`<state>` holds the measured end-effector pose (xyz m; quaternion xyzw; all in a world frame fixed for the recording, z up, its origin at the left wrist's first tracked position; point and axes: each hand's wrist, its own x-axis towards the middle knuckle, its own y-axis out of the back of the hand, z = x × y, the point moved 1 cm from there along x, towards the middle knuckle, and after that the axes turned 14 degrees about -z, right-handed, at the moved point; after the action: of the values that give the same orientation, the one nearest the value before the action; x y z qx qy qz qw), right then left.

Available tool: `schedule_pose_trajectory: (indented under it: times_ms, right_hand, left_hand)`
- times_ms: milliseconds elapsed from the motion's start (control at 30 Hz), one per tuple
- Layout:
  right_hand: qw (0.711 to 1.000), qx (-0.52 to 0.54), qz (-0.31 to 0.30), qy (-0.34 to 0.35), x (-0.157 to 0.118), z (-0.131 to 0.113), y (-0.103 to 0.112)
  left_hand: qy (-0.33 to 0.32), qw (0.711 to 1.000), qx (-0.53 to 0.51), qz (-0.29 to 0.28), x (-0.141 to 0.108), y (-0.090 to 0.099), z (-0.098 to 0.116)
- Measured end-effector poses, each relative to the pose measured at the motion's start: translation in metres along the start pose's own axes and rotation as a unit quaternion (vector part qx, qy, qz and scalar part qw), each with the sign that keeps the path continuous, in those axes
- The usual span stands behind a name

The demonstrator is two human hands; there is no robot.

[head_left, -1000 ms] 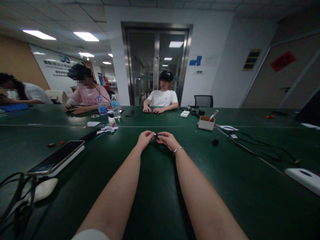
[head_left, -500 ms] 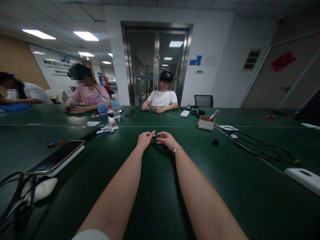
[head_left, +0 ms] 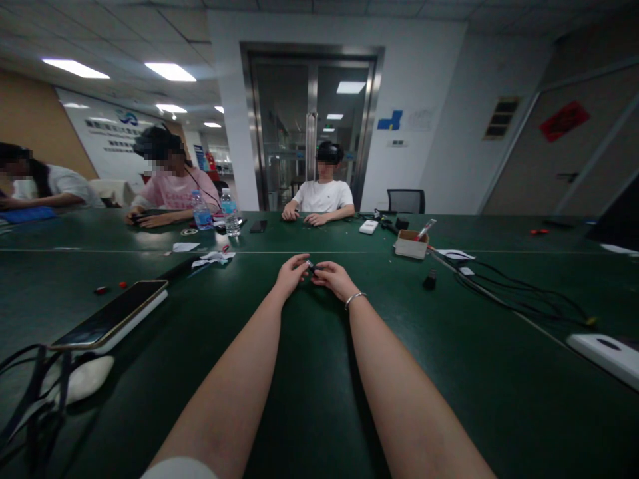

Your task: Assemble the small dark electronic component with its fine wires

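In the middle of the table, my right hand (head_left: 333,279) pinches a small black piece with a shiny silver end (head_left: 310,267) between thumb and fingers. It is too small for me to tell its kind. My left hand (head_left: 292,274) is closed lightly at the silver end, with its index finger stretched out above it. The hands are close together, just over the green tabletop (head_left: 314,372). A silver bracelet (head_left: 355,300) circles my right wrist. To the right of my hands stands a small black object (head_left: 430,279).
A phone on a white box (head_left: 112,316) and dark straps (head_left: 37,392) lie at left. On the right are a small open box (head_left: 411,245), black cables (head_left: 519,286) and a white device (head_left: 606,356). Water bottles (head_left: 230,213) stand farther back. A person (head_left: 324,196) sits opposite; two others sit at left.
My left index finger has lifted and straightened, and more of the silver end shows between my hands. The small piece has tilted. My right hand has hardly moved.
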<state>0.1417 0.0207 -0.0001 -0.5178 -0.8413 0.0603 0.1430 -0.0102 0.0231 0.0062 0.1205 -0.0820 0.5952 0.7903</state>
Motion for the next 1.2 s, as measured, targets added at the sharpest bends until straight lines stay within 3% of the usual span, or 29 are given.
schedule_pose_trajectory:
  times_ms: [133,400,700,800,1000,1200]
  right_hand:
    - [1.000,0.000,0.004,0.002,0.002,0.002,0.001]
    - [1.000,-0.019,0.000,0.005,0.003,0.005,0.001]
    - [1.000,-0.011,0.003,0.007,0.004,0.007,0.004]
    - [1.000,-0.011,0.003,0.011,0.006,0.009,0.005]
    - [0.999,-0.037,0.002,0.018,0.008,0.011,0.006]
    - [0.997,-0.078,0.000,0.017,0.009,0.012,0.007]
  left_hand:
    - [-0.004,1.000,-0.006,-0.016,-0.001,0.000,0.001]
    - [0.008,0.999,0.028,0.022,0.003,-0.001,-0.008]
    - [-0.008,0.999,-0.013,-0.033,-0.003,0.001,0.002]
    - [-0.015,1.000,-0.007,-0.023,-0.002,0.002,0.002]
    - [-0.047,0.998,0.034,-0.015,0.003,0.005,-0.005]
    - [-0.029,0.992,0.122,-0.013,0.005,0.010,-0.009]
